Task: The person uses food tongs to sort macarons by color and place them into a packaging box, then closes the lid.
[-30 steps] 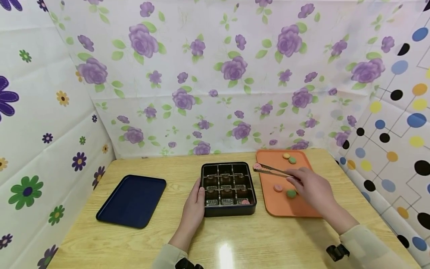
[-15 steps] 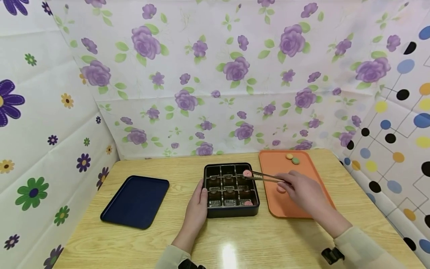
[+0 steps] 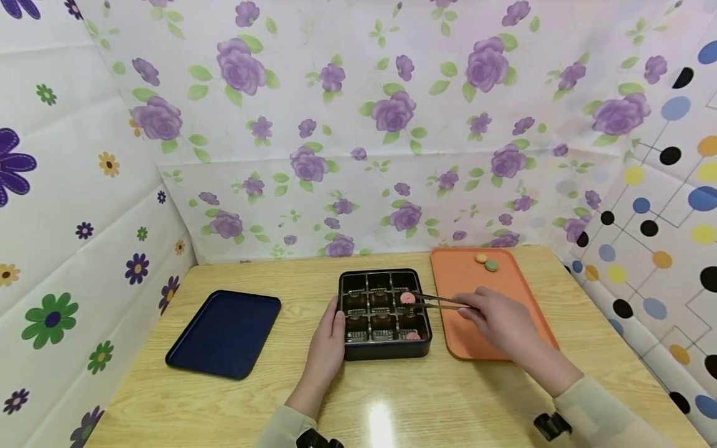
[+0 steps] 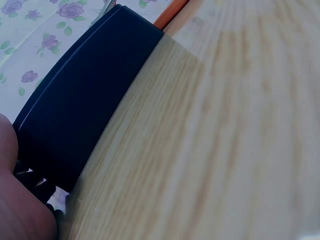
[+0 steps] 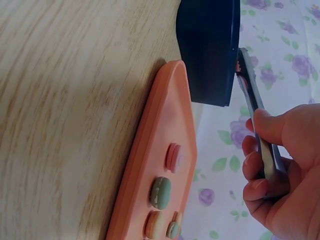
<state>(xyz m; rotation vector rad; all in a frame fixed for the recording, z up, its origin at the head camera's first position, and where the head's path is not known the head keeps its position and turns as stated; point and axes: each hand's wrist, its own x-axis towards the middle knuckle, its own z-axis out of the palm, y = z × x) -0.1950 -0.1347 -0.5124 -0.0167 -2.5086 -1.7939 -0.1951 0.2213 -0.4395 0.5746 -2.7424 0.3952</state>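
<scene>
My right hand [image 3: 498,320] grips metal tongs [image 3: 442,301], which pinch a pink macaron [image 3: 407,298] at the right column of a dark divided box [image 3: 386,351]. Whether it touches the compartment floor, I cannot tell. Another pink macaron [image 3: 412,336] lies in the near right compartment. My left hand [image 3: 327,342] rests along the box's left side, its fingers fairly straight; part of it shows in the left wrist view beside the box wall [image 4: 85,95]. In the right wrist view, the tongs [image 5: 260,120] run from my fingers to the box rim, hiding most of the held macaron.
An orange tray [image 3: 456,330] right of the box bears a yellow macaron [image 3: 480,257] and a green macaron [image 3: 491,266]. Nearer ones, including a pink macaron [image 5: 174,158] and a green macaron [image 5: 161,193], show from the right wrist. A dark blue tray [image 3: 224,336] lies left.
My right hand has moved left from over the orange tray, bringing the tongs and pink macaron to the box, then slightly nearer me. My left hand has stayed at the box's side.
</scene>
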